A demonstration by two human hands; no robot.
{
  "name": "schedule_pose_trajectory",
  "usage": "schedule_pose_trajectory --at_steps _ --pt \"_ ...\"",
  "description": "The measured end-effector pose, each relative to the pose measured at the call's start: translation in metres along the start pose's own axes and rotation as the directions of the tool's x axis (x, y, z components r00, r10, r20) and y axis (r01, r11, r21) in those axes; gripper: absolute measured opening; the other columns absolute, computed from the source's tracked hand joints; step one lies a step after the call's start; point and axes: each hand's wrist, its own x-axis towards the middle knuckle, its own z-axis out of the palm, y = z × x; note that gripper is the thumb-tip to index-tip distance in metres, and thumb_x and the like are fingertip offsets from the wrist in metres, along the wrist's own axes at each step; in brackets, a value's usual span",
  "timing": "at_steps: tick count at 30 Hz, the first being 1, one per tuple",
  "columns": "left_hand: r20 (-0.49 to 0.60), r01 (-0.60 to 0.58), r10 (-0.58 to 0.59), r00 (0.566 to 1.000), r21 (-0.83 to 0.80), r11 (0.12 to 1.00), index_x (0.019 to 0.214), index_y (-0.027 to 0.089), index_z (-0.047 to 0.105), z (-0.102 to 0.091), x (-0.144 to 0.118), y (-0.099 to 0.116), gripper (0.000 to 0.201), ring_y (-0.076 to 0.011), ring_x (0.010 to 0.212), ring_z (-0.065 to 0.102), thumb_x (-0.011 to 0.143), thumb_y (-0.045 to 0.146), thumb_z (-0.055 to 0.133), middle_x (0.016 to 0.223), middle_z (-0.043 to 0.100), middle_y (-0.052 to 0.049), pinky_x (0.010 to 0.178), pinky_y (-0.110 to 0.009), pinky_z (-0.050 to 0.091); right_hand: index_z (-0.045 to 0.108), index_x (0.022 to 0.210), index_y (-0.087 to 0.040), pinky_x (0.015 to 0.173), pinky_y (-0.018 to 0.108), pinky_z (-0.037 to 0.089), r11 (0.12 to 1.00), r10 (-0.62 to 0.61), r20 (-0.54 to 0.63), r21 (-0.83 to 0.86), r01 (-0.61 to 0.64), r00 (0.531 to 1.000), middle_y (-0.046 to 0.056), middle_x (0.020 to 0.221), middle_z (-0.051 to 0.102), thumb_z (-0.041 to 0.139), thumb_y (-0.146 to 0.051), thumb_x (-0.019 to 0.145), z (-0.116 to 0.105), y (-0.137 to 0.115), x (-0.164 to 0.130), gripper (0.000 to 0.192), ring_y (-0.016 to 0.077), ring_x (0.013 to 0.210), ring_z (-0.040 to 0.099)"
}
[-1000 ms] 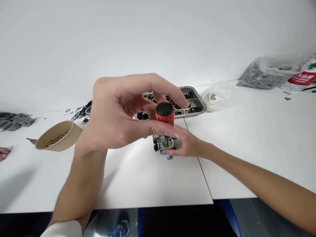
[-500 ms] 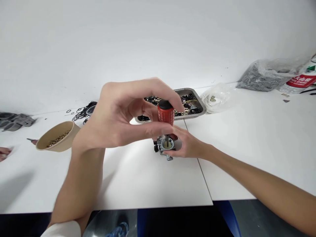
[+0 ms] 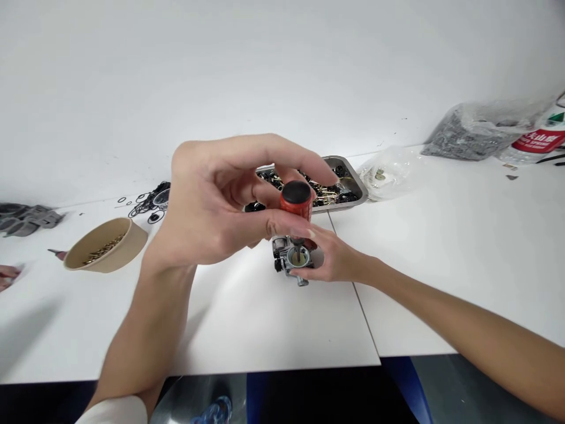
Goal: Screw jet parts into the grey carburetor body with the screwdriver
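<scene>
My left hand (image 3: 212,206) is closed around the red handle of a screwdriver (image 3: 296,203), thumb in front and other fingers behind. Its index finger arches over the black end cap without pressing on it. The screwdriver stands nearly upright, its shaft reaching down into the round bore of a small metal carburetor (image 3: 289,259). A brass-coloured disc shows inside that bore; whether the tip sits in a screw I cannot make out. My right hand (image 3: 329,256) grips the carburetor from the right, on the white table (image 3: 265,330). Part of the carburetor is hidden behind my hands.
Behind my hands stands a metal tray (image 3: 353,203) of small black and brass parts. A beige bowl (image 3: 128,244) with brass pieces, black rubber rings (image 3: 148,203) and grey parts (image 3: 30,218) are leftward. Plastic bags (image 3: 391,174) lie right. Another person's hand (image 3: 6,277) shows far left.
My left index finger has lifted off the screwdriver's cap and stretched to the right, and the handle's top tilts a little more towards me. My right hand and the carburetor stay nearly still.
</scene>
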Motion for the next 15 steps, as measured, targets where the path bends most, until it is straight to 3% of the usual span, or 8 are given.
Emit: schedule_pose_trajectory --at_steps 7,10,15 --pt "0.068 0.083 -0.085 0.994 0.03 0.996 0.116 0.031 0.07 -0.01 -0.007 0.002 0.033 -0.0165 0.066 0.07 0.084 0.022 0.072 0.098 0.073 -0.004 0.038 -0.021 0.049 0.052 0.106 -0.02 0.065 0.03 0.047 1.0 0.023 0.053 0.017 -0.024 0.998 0.003 0.091 0.056 0.074 -0.038 0.081 -0.002 -0.003 0.003 0.038 0.0157 0.075 0.05" --pt "0.096 0.104 -0.107 0.99 0.035 0.994 0.12 0.033 0.069 -0.015 -0.009 0.002 0.036 -0.0199 0.072 0.072 0.086 0.021 0.068 0.098 0.074 -0.004 0.041 -0.024 0.051 0.052 0.109 -0.02 0.063 0.03 0.046 0.999 0.025 0.055 0.025 -0.027 0.998 0.004 0.092 0.056 0.074 -0.038 0.082 -0.002 -0.003 0.003 0.039 0.0146 0.073 0.047" --pt "0.098 0.089 -0.092 0.991 0.031 0.996 0.11 0.033 0.072 -0.015 -0.007 0.003 0.028 -0.0204 0.076 0.072 0.085 0.02 0.069 0.094 0.073 -0.003 0.045 -0.026 0.055 0.052 0.11 -0.019 0.064 0.03 0.047 0.999 0.031 0.055 0.014 -0.032 0.998 0.005 0.094 0.058 0.073 -0.039 0.083 -0.002 -0.003 0.003 0.04 0.0148 0.073 0.048"
